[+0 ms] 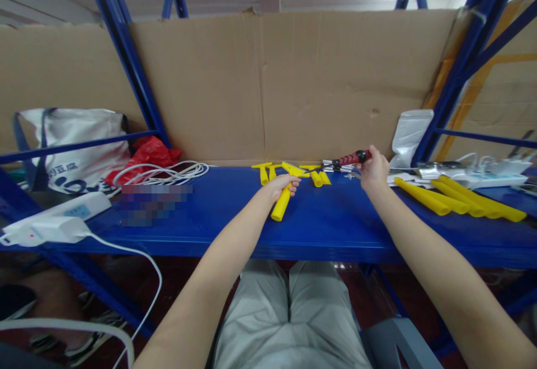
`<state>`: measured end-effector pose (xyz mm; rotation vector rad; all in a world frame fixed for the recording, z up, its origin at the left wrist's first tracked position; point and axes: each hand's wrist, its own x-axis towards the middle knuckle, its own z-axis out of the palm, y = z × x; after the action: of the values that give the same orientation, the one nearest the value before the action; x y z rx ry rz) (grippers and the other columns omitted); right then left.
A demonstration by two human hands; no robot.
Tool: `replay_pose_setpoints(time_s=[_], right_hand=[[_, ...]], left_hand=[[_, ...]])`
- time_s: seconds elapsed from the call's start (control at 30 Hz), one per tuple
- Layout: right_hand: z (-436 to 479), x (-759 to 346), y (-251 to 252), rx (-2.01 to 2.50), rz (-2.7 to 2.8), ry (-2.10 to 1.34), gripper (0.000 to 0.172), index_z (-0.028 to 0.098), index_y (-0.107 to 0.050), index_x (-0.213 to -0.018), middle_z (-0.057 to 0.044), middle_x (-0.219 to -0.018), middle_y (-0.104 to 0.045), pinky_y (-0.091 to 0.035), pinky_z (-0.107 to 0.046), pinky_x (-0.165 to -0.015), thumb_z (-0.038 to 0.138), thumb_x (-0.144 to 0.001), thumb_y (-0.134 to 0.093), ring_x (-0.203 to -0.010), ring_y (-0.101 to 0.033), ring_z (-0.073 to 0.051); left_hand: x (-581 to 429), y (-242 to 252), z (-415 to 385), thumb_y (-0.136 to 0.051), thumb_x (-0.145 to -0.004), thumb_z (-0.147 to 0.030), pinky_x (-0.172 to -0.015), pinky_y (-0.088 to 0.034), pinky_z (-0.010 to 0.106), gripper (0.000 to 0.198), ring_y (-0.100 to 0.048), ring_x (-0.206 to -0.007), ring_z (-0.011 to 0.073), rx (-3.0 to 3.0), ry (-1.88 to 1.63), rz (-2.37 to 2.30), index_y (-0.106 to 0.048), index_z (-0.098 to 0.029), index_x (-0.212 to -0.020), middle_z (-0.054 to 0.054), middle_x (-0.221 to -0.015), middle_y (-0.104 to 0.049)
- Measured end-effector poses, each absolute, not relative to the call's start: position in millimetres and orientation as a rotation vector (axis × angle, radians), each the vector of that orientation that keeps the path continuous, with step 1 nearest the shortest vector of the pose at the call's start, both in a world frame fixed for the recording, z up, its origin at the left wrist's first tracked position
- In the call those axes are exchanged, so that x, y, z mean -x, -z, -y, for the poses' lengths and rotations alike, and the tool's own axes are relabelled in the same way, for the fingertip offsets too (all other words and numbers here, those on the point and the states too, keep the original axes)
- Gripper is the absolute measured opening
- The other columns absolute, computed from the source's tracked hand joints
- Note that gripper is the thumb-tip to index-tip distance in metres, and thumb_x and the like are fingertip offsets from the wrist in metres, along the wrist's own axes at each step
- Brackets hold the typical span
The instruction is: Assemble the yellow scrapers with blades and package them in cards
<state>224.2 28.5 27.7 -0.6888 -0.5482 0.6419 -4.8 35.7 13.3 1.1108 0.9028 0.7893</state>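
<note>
Yellow, smooth tube with a crosspiece (280,208) is located over the middle of the blue metal tabletop (235,212). Left hand (283,186): fingers curled around the tube, forearm reaching in from lower left. Right hand (375,169): fingers closed on the end of the red-and-black screwdriver-like tool (351,159), arm extended forward. The tool's thin shaft points toward the left hand; its tip is hard to make out. Short yellow tubular pieces (316,179) lie behind. Long yellow tapered tubes (461,199) lie at right. White cloth bag (86,140), far left, reads "豆腐"; the preceding character is partly hidden. White power strip (62,212) bears a blue label (78,211), illegible. Pixelation obscures the tabletop beside it.
</note>
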Motion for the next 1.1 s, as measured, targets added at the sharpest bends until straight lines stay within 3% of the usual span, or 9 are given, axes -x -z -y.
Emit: replay_pose_setpoints(time_s=[0.57, 0.93, 1.1], right_hand=[[-34.9, -231.3, -21.9, 0.668, 0.617, -0.606, 0.04, 0.023, -0.031, -0.062, 0.013, -0.044, -0.026, -0.032, -0.019, -0.031, 0.037, -0.072, -0.067, -0.032, -0.033, -0.005], [-31.4, -229.2, -24.4, 0.7, 0.586, -0.596, 0.036, 0.022, -0.034, -0.062, 0.011, -0.047, -0.038, -0.033, -0.02, -0.031, 0.035, -0.073, -0.066, -0.033, -0.037, -0.006], [-28.3, -226.1, -27.1, 0.69, 0.637, -0.551, 0.035, 0.023, -0.036, -0.063, 0.012, -0.044, -0.032, -0.031, -0.019, -0.031, 0.035, -0.072, -0.067, -0.031, -0.035, -0.006]], left_hand=[[3.8, -16.8, -30.4, -0.043, -0.084, -0.001, -0.034, -0.023, 0.015, 0.025, -0.029, -0.031, 0.0023, -1.137, -0.776, -0.914, -0.036, -0.019, -0.067, -0.01, -0.046, -0.036], [2.8, -14.5, -30.7, -0.046, -0.082, -0.002, -0.035, -0.023, 0.015, 0.026, -0.029, -0.031, 0.002, -1.146, -0.783, -0.894, -0.034, -0.02, -0.068, -0.011, -0.046, -0.036], [3.0, -12.7, -32.5, -0.048, -0.081, -0.002, -0.035, -0.024, 0.015, 0.026, -0.031, -0.031, 0.0028, -1.146, -0.791, -0.9, -0.035, -0.02, -0.068, -0.01, -0.046, -0.037]])
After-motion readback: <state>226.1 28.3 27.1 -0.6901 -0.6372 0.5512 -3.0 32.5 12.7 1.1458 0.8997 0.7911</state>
